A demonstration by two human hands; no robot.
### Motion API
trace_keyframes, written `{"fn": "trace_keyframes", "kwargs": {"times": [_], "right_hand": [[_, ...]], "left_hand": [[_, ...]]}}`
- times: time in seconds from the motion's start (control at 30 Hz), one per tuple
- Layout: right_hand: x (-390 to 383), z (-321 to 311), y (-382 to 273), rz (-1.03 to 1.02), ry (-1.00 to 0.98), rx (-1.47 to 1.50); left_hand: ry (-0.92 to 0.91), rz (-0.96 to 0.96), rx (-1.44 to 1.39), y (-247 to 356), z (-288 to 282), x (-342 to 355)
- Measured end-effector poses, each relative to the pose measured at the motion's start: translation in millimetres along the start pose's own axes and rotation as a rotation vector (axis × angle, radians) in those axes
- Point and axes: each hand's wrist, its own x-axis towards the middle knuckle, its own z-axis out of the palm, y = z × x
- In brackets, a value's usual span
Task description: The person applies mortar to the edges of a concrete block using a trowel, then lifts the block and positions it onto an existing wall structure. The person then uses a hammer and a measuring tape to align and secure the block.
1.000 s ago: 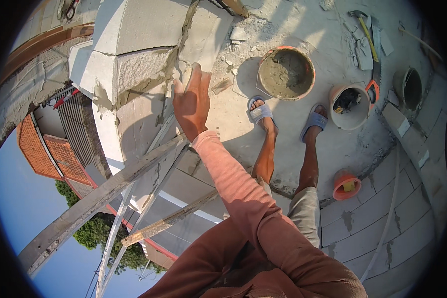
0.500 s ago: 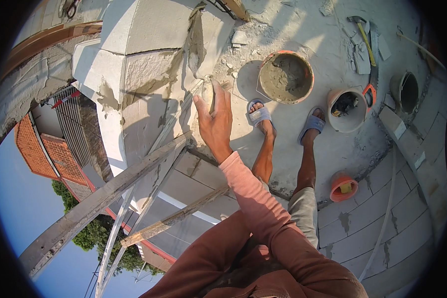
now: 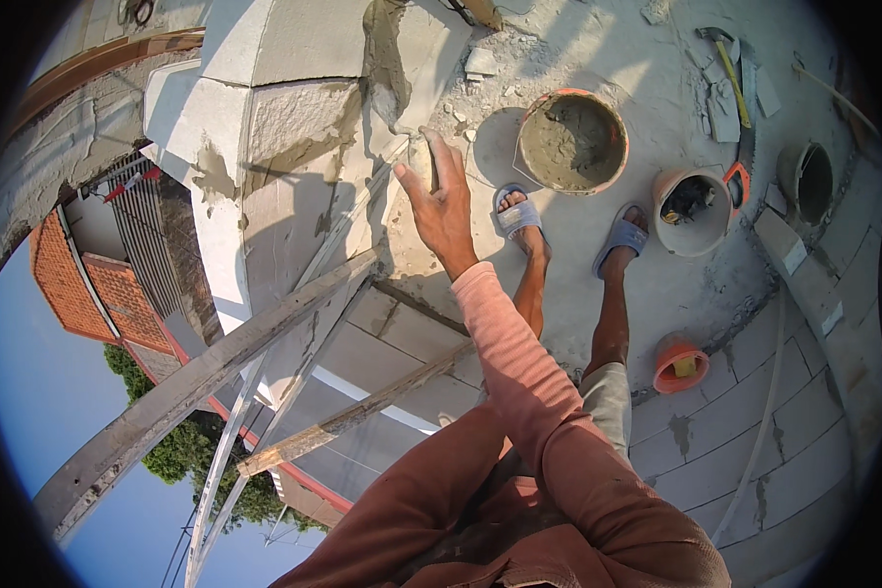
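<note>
Hand on the white block wall – reaching out from a rooftop edge

One hand (image 3: 443, 201), on a pink-sleeved arm – which arm it is cannot be told – stretches forward with fingers spread and loose, grasping nothing; its fingertips touch the mortar-smeared top edge of the white block wall (image 3: 294, 127). Just right of it stands an orange bucket of grey mortar (image 3: 571, 142), by the person's feet in grey slide sandals (image 3: 519, 216). Farther right sit a pale bucket holding tools (image 3: 693, 211) and a small orange bowl (image 3: 680, 364). Weathered wooden scaffold poles (image 3: 216, 367) slant below the wall.
</note>
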Motion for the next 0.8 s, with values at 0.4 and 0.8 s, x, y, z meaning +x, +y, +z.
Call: {"fn": "trace_keyframes", "kwargs": {"times": [0.4,0.8], "right_hand": [[-46.3,70.6,-27.1,0.091,0.126,0.001],[-82.3,27.0,-54.7,0.12,-0.059,0.004]], "left_hand": [[0.238,-0.04,0.155,-22.1,20.4,-4.6],[0.175,-0.058,0.083,-20.4,-20.9,-25.9]]}}
